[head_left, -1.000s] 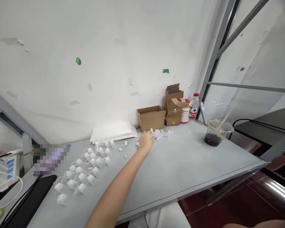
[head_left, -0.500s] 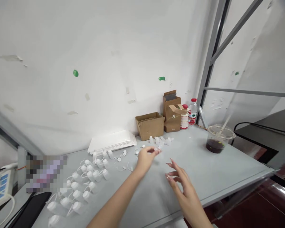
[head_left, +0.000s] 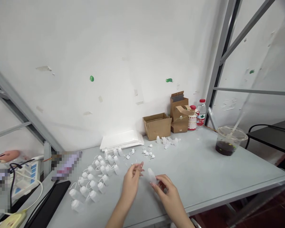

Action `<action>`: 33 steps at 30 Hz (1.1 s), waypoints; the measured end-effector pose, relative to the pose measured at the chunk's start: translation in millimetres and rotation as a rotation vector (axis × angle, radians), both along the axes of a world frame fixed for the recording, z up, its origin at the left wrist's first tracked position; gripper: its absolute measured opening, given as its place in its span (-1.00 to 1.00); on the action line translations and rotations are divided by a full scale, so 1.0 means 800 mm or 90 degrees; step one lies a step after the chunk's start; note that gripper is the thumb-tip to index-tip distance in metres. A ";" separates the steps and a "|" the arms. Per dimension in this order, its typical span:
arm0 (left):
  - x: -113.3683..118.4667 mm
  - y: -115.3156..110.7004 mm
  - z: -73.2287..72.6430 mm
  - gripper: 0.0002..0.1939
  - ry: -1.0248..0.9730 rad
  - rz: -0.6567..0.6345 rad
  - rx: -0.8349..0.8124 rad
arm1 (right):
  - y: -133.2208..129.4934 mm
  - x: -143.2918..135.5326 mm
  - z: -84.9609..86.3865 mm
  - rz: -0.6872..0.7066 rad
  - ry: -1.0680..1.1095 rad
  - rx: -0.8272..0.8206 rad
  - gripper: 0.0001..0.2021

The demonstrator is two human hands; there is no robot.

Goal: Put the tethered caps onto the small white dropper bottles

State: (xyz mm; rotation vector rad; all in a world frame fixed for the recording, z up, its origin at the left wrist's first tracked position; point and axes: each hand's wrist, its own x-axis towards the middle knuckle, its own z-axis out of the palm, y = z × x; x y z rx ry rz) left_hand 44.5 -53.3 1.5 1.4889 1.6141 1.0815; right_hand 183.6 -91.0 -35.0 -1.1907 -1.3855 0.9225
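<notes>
My right hand point(head_left: 167, 188) pinches a small translucent squeeze bottle point(head_left: 151, 175) near its lower end, and the bottle's narrow tip points up. To the left of it, my left hand point(head_left: 133, 177) has its fingertips pressed together a short way from the bottle; what lies in that pinch, if anything, is too small to make out. Several capped bottles point(head_left: 93, 185) with looped straps stand in rows on the left side of the table. Beyond my hands are a little heap of white caps point(head_left: 148, 153) and a group of uncapped bottles point(head_left: 167, 141).
At the back are a stack of white sheets point(head_left: 122, 140), an open cardboard box point(head_left: 158, 128), a brown paper bag point(head_left: 180, 118) and a red-capped water bottle point(head_left: 201, 114). A drink cup with a straw point(head_left: 228, 142) stands right. A power strip point(head_left: 29, 179) lies left.
My left hand has drawn back from the uncapped bottles toward me. The right hand, open and bare before, now holds a squeeze bottle. The view has turned slightly left.
</notes>
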 end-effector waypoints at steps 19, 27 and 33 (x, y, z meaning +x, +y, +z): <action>0.003 -0.042 -0.020 -0.81 -0.317 0.021 -0.017 | -0.021 -0.017 0.005 0.126 -0.090 0.039 -0.84; 0.005 -0.058 -0.018 -0.77 -0.505 0.066 0.027 | -0.023 -0.020 -0.002 0.129 -0.158 0.049 -0.89; 0.005 -0.057 -0.020 -0.77 -0.545 0.075 0.022 | -0.026 -0.021 -0.002 0.105 -0.186 0.068 -0.93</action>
